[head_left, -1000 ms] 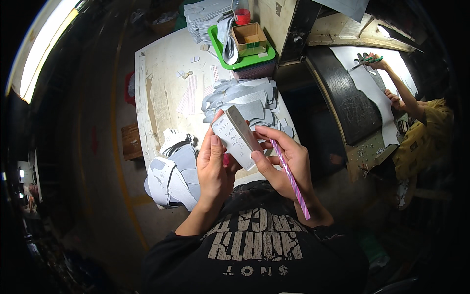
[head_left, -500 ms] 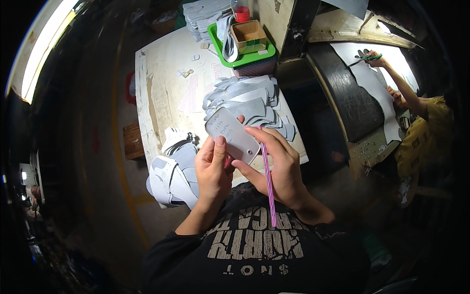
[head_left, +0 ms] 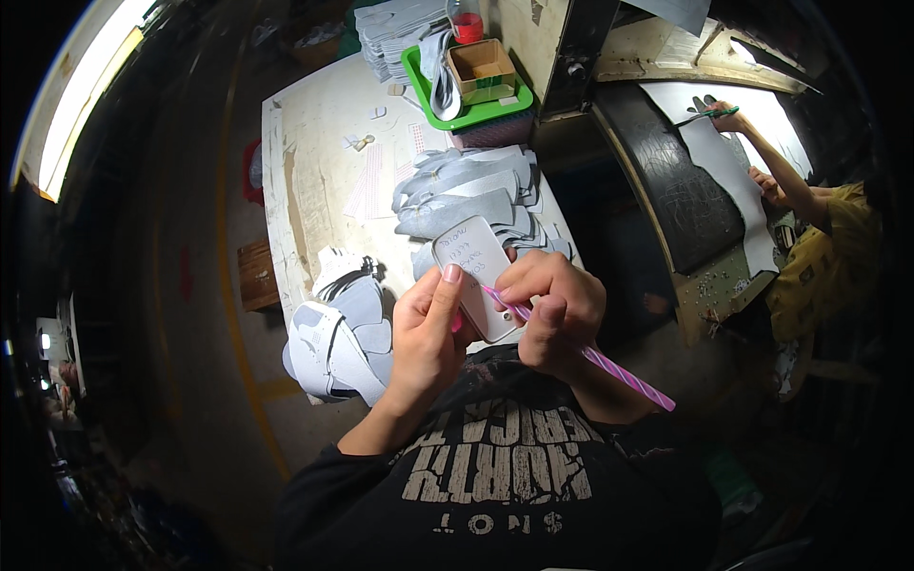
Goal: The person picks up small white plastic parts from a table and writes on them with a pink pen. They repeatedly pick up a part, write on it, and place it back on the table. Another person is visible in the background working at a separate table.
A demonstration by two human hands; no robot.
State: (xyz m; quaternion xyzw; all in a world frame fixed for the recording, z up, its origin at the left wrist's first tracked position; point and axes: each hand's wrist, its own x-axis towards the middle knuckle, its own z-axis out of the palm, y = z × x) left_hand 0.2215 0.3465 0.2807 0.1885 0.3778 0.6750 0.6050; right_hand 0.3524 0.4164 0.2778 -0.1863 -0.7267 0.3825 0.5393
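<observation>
My left hand [head_left: 428, 324] is closed on a whitish tag [head_left: 468, 246], a flat rounded rectangle with handwriting and a small hole near its lower end. The thumb presses on the tag's face and the other fingers are behind it. Something pink shows by those fingers, too little to name. My right hand [head_left: 564, 300] grips a pink-and-white striped pen [head_left: 628, 376]. Its tip end points at the tag's face; whether it touches cannot be made out. Beyond the tag lie stacked grey cut pieces [head_left: 466, 195] on the pale table [head_left: 324, 124].
A bundle of grey and white cut pieces [head_left: 338, 338] lies at the table's near left corner. Toward the back, a green tray [head_left: 414, 71] carries a cardboard box [head_left: 481, 71], beside more stacked pieces [head_left: 395, 33]. At right, another person [head_left: 819, 247] holds green-handled scissors [head_left: 719, 111] over white sheet material.
The tag has moved right and stands more upright in the view. My right hand has turned, swinging the pen from hanging down to slanting with its tip at the tag.
</observation>
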